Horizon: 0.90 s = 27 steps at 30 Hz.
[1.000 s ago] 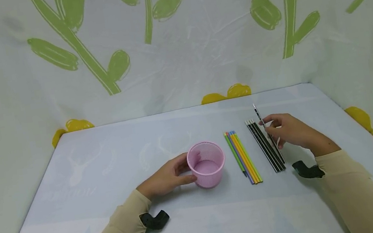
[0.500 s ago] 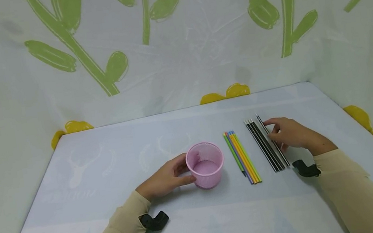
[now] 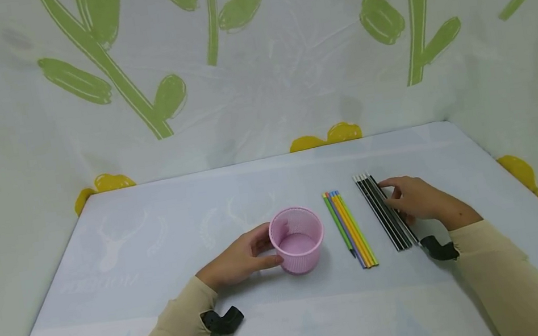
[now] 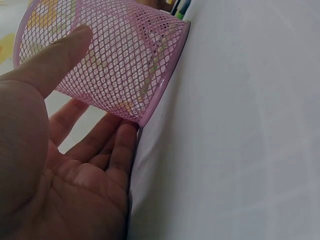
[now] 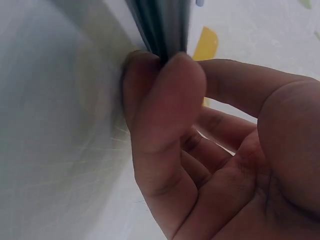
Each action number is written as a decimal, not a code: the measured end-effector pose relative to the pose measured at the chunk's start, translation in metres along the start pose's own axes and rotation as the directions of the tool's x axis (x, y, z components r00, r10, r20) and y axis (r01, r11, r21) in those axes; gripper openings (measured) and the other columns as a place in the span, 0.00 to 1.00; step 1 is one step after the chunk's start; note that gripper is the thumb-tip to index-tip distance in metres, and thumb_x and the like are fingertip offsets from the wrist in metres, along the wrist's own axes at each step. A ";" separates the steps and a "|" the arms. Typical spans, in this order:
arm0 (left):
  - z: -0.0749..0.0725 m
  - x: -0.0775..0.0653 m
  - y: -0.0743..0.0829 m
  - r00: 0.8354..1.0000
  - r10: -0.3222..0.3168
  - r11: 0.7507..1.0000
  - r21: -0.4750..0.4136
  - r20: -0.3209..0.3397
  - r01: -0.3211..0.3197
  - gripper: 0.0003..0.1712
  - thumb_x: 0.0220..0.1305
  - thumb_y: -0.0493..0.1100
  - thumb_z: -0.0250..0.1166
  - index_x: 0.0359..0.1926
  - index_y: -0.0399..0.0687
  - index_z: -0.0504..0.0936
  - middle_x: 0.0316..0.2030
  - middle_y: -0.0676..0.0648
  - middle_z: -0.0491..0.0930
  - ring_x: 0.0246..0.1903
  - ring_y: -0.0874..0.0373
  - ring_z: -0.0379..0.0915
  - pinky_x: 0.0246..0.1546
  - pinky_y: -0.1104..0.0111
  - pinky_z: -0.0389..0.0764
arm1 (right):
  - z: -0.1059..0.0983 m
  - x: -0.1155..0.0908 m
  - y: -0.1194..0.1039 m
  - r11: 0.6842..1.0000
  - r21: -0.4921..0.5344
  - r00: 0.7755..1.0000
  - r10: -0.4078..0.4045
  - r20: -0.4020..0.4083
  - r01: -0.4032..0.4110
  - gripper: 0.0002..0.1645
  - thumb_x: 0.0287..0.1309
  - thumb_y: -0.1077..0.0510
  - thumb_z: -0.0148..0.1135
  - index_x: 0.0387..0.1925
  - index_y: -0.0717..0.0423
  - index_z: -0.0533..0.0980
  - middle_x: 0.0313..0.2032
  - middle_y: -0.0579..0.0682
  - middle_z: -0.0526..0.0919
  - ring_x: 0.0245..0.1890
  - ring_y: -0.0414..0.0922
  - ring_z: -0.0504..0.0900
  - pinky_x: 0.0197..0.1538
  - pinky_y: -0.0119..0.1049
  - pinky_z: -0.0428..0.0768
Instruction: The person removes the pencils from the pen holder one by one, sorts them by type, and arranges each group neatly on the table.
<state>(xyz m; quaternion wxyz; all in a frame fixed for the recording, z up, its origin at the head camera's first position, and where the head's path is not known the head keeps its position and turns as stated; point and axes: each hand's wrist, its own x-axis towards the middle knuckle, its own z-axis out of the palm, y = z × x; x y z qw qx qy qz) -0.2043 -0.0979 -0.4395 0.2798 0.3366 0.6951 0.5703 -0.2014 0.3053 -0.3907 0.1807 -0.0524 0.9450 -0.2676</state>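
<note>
On the table stands a pink mesh pen cup, upright, with nothing inside it. My left hand holds it from the left, thumb on the near side and fingers around the back. In the left wrist view the thumb lies against the mesh. To the right, several black pencils lie side by side. My right hand pinches the rightmost black pencil at its middle, close against the others. The right wrist view has the thumb and a finger at the dark pencils.
Several coloured pencils, green, blue and yellow, lie in a row between the cup and the black pencils. The pale tabletop meets a white wall covering with green and yellow plant prints. Black cameras sit on both wrists.
My right hand has lowered a black pencil, first tilted across the others, down to the right side of the row and drawn it in alongside them. The left hand and the cup stay put.
</note>
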 end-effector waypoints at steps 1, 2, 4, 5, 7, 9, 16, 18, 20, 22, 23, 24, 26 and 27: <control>0.000 -0.001 0.000 1.000 0.000 1.000 -0.003 0.002 0.000 0.38 0.66 0.39 0.68 0.73 0.51 0.63 0.69 0.48 0.68 0.69 0.50 0.65 0.69 0.74 0.67 | 0.001 0.000 -0.001 1.000 0.000 1.000 -0.001 0.002 0.001 0.34 0.69 0.60 0.54 0.71 0.71 0.58 0.39 0.63 0.82 0.18 0.43 0.80 0.30 0.38 0.80; 0.000 -0.001 -0.001 1.000 0.000 1.000 -0.006 0.002 0.000 0.38 0.66 0.39 0.68 0.73 0.51 0.63 0.69 0.47 0.68 0.70 0.50 0.65 0.69 0.74 0.67 | 0.002 0.000 -0.001 1.000 -0.001 1.000 -0.002 0.002 0.002 0.34 0.69 0.60 0.54 0.71 0.71 0.58 0.39 0.63 0.82 0.18 0.43 0.80 0.30 0.38 0.80; 0.000 -0.002 -0.002 1.000 0.001 1.000 -0.009 -0.001 -0.001 0.38 0.66 0.39 0.68 0.73 0.50 0.64 0.69 0.47 0.68 0.70 0.50 0.65 0.69 0.74 0.67 | 0.003 0.000 -0.002 1.000 -0.006 1.000 -0.003 -0.001 0.003 0.34 0.69 0.60 0.54 0.71 0.71 0.59 0.40 0.64 0.82 0.18 0.43 0.80 0.29 0.38 0.80; 0.000 -0.003 -0.003 1.000 0.001 1.000 -0.008 -0.003 -0.001 0.37 0.66 0.39 0.68 0.73 0.50 0.64 0.69 0.47 0.69 0.70 0.49 0.65 0.69 0.74 0.67 | 0.004 0.000 -0.003 1.000 -0.006 1.000 0.000 -0.001 0.000 0.34 0.70 0.60 0.54 0.71 0.71 0.59 0.40 0.64 0.82 0.19 0.43 0.80 0.28 0.37 0.80; 0.000 -0.005 -0.003 1.000 0.001 1.000 -0.008 -0.004 -0.001 0.37 0.66 0.39 0.68 0.73 0.49 0.64 0.69 0.46 0.69 0.69 0.49 0.65 0.69 0.74 0.67 | 0.006 0.000 -0.005 1.000 -0.002 1.000 0.009 0.002 -0.009 0.34 0.70 0.60 0.55 0.71 0.71 0.59 0.40 0.64 0.82 0.19 0.43 0.80 0.28 0.37 0.80; 0.000 -0.005 -0.004 1.000 0.002 1.000 -0.009 -0.003 -0.002 0.37 0.66 0.39 0.68 0.73 0.49 0.64 0.69 0.46 0.68 0.70 0.49 0.65 0.69 0.75 0.67 | 0.007 0.001 -0.005 1.000 0.002 1.000 0.023 0.009 -0.023 0.34 0.70 0.59 0.55 0.71 0.70 0.59 0.40 0.63 0.82 0.20 0.43 0.80 0.28 0.37 0.80; 0.002 0.001 -0.002 1.000 0.013 1.000 -0.004 0.008 -0.013 0.39 0.67 0.37 0.65 0.75 0.51 0.60 0.71 0.48 0.66 0.71 0.50 0.63 0.72 0.69 0.65 | 0.002 0.000 -0.004 0.999 0.006 0.998 0.053 -0.022 -0.052 0.34 0.71 0.55 0.54 0.71 0.67 0.60 0.42 0.63 0.82 0.23 0.43 0.81 0.29 0.37 0.82; 0.000 0.001 0.003 1.000 0.008 1.000 0.028 0.001 -0.008 0.40 0.67 0.33 0.62 0.76 0.52 0.58 0.72 0.48 0.64 0.72 0.50 0.62 0.73 0.64 0.65 | 0.000 -0.003 -0.005 0.999 0.008 0.996 0.047 -0.073 -0.047 0.33 0.72 0.54 0.54 0.71 0.65 0.61 0.44 0.64 0.81 0.25 0.43 0.81 0.29 0.36 0.82; -0.004 -0.002 0.011 0.999 0.017 0.995 0.101 -0.047 -0.013 0.40 0.67 0.30 0.58 0.76 0.50 0.57 0.73 0.46 0.63 0.72 0.47 0.61 0.73 0.58 0.66 | -0.001 -0.008 -0.009 1.000 -0.004 0.988 0.022 -0.153 -0.023 0.31 0.72 0.53 0.54 0.70 0.63 0.64 0.45 0.64 0.80 0.28 0.45 0.82 0.30 0.37 0.82; -0.011 -0.008 0.023 0.987 0.041 0.969 0.249 -0.154 -0.001 0.38 0.69 0.32 0.58 0.76 0.51 0.58 0.73 0.45 0.64 0.72 0.47 0.62 0.71 0.53 0.68 | -0.001 -0.013 -0.015 0.999 -0.033 0.970 -0.022 -0.243 0.014 0.30 0.73 0.53 0.55 0.69 0.61 0.66 0.47 0.64 0.81 0.34 0.49 0.83 0.33 0.40 0.84; -0.016 -0.012 0.030 0.973 0.058 0.938 0.347 -0.222 0.023 0.36 0.71 0.35 0.58 0.76 0.51 0.59 0.73 0.44 0.65 0.72 0.46 0.62 0.71 0.51 0.68 | -0.001 -0.016 -0.019 0.998 -0.053 0.959 -0.049 -0.281 0.035 0.29 0.73 0.52 0.55 0.69 0.61 0.67 0.48 0.64 0.81 0.38 0.52 0.83 0.36 0.44 0.85; -0.021 -0.018 0.037 0.954 0.086 0.891 0.451 -0.288 0.056 0.34 0.72 0.38 0.59 0.75 0.51 0.61 0.72 0.43 0.66 0.71 0.46 0.62 0.70 0.49 0.67 | 0.000 -0.018 -0.023 0.995 -0.082 0.947 -0.078 -0.312 0.054 0.29 0.73 0.51 0.54 0.69 0.61 0.67 0.51 0.65 0.80 0.43 0.55 0.82 0.41 0.48 0.85; -0.032 -0.030 0.049 0.904 0.150 0.749 0.643 -0.401 0.161 0.32 0.72 0.46 0.61 0.74 0.51 0.64 0.70 0.42 0.69 0.70 0.44 0.63 0.69 0.45 0.67 | 0.001 -0.022 -0.031 0.984 -0.158 0.926 -0.132 -0.354 0.080 0.31 0.73 0.49 0.54 0.70 0.60 0.67 0.57 0.66 0.78 0.55 0.61 0.77 0.52 0.58 0.82; -0.038 -0.036 0.053 0.879 0.174 0.664 0.712 -0.443 0.228 0.33 0.72 0.50 0.61 0.73 0.51 0.65 0.70 0.42 0.69 0.70 0.43 0.63 0.69 0.43 0.65 | 0.002 -0.024 -0.035 0.976 -0.197 0.918 -0.160 -0.363 0.092 0.32 0.73 0.48 0.54 0.71 0.59 0.66 0.60 0.66 0.76 0.59 0.63 0.74 0.57 0.62 0.78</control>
